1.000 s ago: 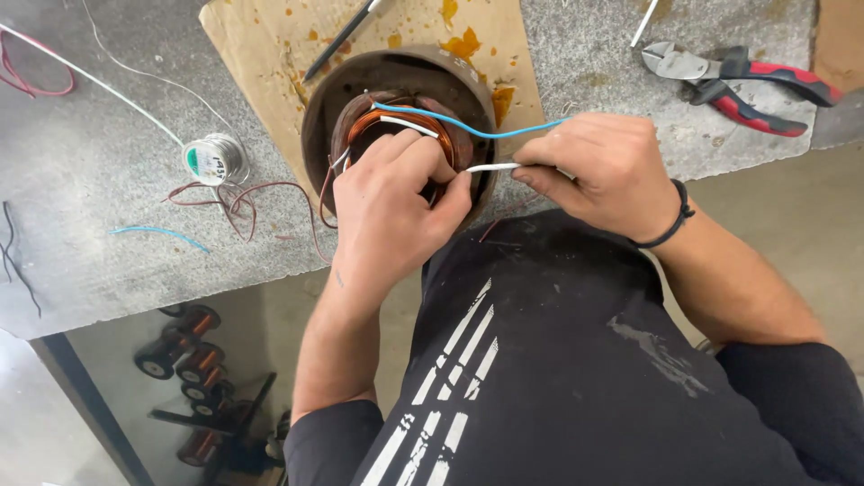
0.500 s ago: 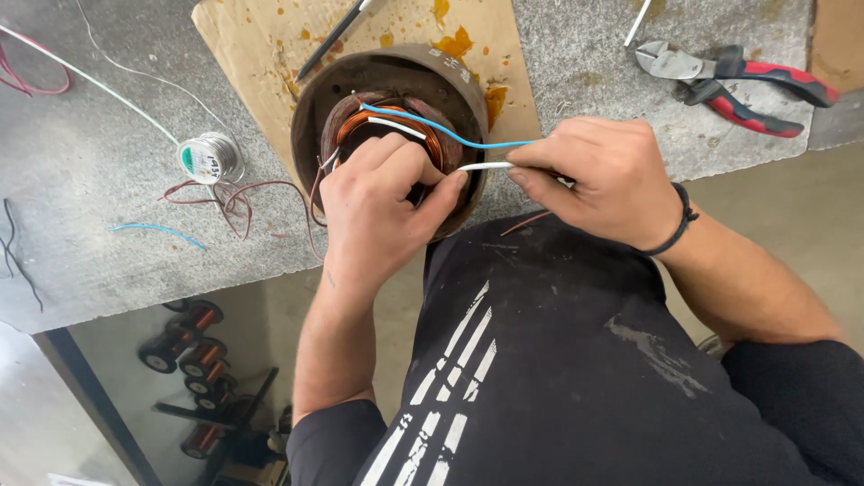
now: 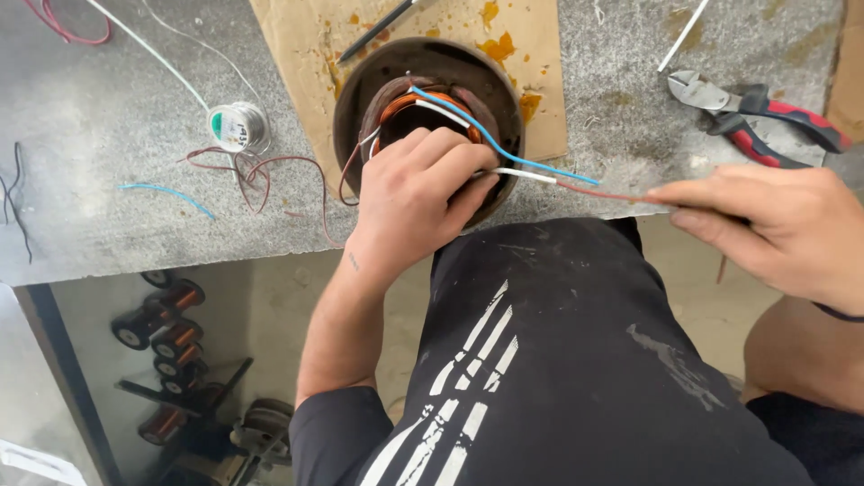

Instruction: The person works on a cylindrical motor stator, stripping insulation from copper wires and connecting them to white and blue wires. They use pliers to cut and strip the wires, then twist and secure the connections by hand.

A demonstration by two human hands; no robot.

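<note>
— Largest first: grey stone table (image 3: 117, 135), stained cardboard sheet (image 3: 297, 54) on top, round motor stator (image 3: 427, 117) with copper windings on the cardboard.

— Handling?

— Probably heavy, rigid; copper likely delicate, best held by the outer rim. Left hand (image 3: 414, 193) resting on the windings, fingers curled closed over the lead roots.

— Smaller items?

— Right hand (image 3: 778, 225), fingers pinched shut on the red wire (image 3: 598, 192), drawn taut rightward off the stator. Thin, flexible, likely slippery; pinch near the end. Red-handled cutters (image 3: 756, 112) just beyond.

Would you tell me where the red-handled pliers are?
In the head view, the pliers lie at the bench's far right, just beyond the right hand.
</note>
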